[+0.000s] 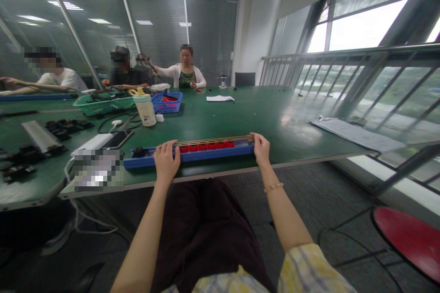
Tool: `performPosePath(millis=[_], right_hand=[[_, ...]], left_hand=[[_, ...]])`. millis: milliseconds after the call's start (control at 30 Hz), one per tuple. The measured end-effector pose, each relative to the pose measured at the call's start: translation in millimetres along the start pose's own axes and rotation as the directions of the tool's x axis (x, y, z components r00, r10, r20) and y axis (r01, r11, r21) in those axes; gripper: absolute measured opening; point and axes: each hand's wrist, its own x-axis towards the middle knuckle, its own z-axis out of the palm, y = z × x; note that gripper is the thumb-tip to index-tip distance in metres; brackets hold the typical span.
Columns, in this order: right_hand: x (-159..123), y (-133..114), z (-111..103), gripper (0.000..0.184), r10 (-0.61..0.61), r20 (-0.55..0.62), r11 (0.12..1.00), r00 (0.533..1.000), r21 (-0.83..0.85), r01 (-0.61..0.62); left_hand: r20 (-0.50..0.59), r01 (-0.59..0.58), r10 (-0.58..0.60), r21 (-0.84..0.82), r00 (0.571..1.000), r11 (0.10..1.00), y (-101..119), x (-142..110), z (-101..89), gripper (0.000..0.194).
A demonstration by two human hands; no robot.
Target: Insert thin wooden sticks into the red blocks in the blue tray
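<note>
Left hand and right hand rest on a long blue tray of red pieces along the green desk's near edge — fingers spread, curled over the tray's rim.

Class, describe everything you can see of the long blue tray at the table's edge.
The long, narrow blue plastic-looking tray lies flat on the green table at its edge. A row of red pieces fills its middle, a dark object sits near one end, a tan strip runs along the back. The left hand and right hand touch its rim.
</note>
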Motion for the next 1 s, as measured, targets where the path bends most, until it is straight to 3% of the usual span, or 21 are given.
performPosePath(millis=[367, 533, 800, 1000], right_hand=[[-0.4, 0.3, -0.5, 0.049, 0.041, -0.143, 0.998, 0.989, 0.055, -0.034], [-0.8, 1.8, -0.8, 0.056, 0.121, -0.205, 0.99, 0.971, 0.103, -0.102], [-1.3, -6.3, 0.7, 0.06, 0.131, -0.134, 0.983, 0.982, 0.149, -0.111], [-1.3, -6.3, 2.6, 0.06, 0.103, -0.08, 0.991, 0.991, 0.091, -0.095]], left_hand=[[0.001, 0.01, -0.01, 0.003, 1.0, 1.0, -0.1, -0.6, 0.4, 0.035], [-0.002, 0.01, -0.01, 0.005, 1.0, 1.0, -1.6, -0.7, 1.9, 0.035], [-0.002, 0.01, -0.01, 0.009, 1.0, 1.0, -2.6, -1.4, 2.4, 0.035], [0.002, 0.014, -0.014, 0.003, 1.0, 1.0, -1.3, -1.1, 1.5, 0.034]])
